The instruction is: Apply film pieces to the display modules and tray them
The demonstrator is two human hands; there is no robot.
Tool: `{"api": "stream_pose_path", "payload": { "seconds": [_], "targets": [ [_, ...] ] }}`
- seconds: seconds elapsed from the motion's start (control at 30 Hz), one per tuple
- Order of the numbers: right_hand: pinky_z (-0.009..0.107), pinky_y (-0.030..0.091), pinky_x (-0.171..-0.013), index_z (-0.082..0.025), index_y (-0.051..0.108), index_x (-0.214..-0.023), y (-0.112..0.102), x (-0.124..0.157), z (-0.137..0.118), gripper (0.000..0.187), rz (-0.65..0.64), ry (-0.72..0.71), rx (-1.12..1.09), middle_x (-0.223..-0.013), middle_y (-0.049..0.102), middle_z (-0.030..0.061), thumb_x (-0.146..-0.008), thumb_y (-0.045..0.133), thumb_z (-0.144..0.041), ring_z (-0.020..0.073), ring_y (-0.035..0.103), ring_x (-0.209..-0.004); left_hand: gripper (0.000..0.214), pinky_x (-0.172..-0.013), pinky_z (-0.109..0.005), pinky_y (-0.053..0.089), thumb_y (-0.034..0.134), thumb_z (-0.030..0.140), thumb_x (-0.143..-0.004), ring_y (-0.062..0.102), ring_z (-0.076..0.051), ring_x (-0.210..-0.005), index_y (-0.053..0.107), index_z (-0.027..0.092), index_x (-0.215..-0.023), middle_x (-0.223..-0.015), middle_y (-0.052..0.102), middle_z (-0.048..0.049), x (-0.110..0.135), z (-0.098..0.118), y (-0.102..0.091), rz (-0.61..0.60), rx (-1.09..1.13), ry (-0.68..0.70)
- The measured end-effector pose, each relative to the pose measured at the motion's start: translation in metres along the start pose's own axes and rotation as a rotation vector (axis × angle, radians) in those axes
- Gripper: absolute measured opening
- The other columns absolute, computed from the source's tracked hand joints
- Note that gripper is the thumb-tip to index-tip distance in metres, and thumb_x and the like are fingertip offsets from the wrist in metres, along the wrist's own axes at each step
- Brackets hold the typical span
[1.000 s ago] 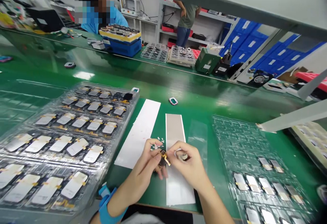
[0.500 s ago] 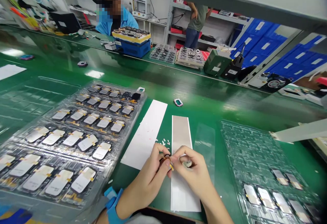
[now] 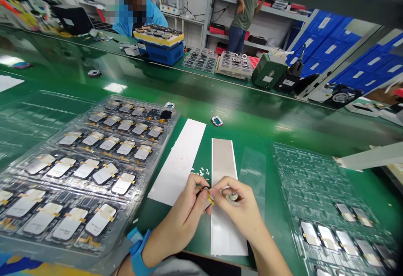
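Green bench [image 3: 248,127] beneath inward-curled fingers [image 3: 195,179]

Left hand [image 3: 185,217] pinching, thumb [image 3: 199,207] uppermost; right hand [image 3: 242,208] close beside, fingers [image 3: 233,183] curled inward

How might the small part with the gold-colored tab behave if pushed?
The small part is probably light, since the left hand pinches it with its fingers. Its gold-colored tab looks narrow, so it may bend easily. The fingers cover most of it, leaving its stiffness uncertain.
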State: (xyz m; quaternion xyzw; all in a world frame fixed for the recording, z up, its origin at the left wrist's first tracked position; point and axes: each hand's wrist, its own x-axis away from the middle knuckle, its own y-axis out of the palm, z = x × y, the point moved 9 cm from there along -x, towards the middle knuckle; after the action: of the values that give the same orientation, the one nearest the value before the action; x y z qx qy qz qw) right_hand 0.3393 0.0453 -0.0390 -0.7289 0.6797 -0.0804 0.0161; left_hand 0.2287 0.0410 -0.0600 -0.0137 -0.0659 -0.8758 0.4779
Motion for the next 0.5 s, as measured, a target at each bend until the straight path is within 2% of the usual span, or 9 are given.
{"api": "stream_pose_path", "payload": {
  "seconds": [0.23, 0.5],
  "targets": [
    [0.026, 0.039, -0.052, -0.019, 0.063, -0.074, -0.0053, -0.0009, 0.004, 0.023, 0.026, 0.023, 0.03, -0.06, 0.068, 0.0018, -0.084, 0.068, -0.039, 0.0155, 0.061, -0.054, 0.025, -0.074, -0.029, 0.039, 0.036, 0.05, -0.104, 0.048, -0.014, -0.077, 0.035, 0.026, -0.11, -0.081, 0.05, 0.0038, 0.0007, -0.0003, 0.004, -0.066, 0.071, -0.006],
    [0.022, 0.042, -0.055, -0.02, 0.059, -0.073, 0.0004, 0.0007, -0.0023, 0.022, -0.008, 0.01, -0.04, -0.06, 0.069, -0.0004, -0.087, 0.066, -0.035, 0.0131, 0.065, -0.055, 0.022, -0.067, -0.027, 0.035, 0.039, 0.044, -0.105, 0.046, -0.013, -0.073, 0.034, 0.025, -0.113, -0.079, 0.05, 0.0039, -0.0008, -0.0012, 0.0056, -0.078, 0.053, -0.027]
  ]
}}
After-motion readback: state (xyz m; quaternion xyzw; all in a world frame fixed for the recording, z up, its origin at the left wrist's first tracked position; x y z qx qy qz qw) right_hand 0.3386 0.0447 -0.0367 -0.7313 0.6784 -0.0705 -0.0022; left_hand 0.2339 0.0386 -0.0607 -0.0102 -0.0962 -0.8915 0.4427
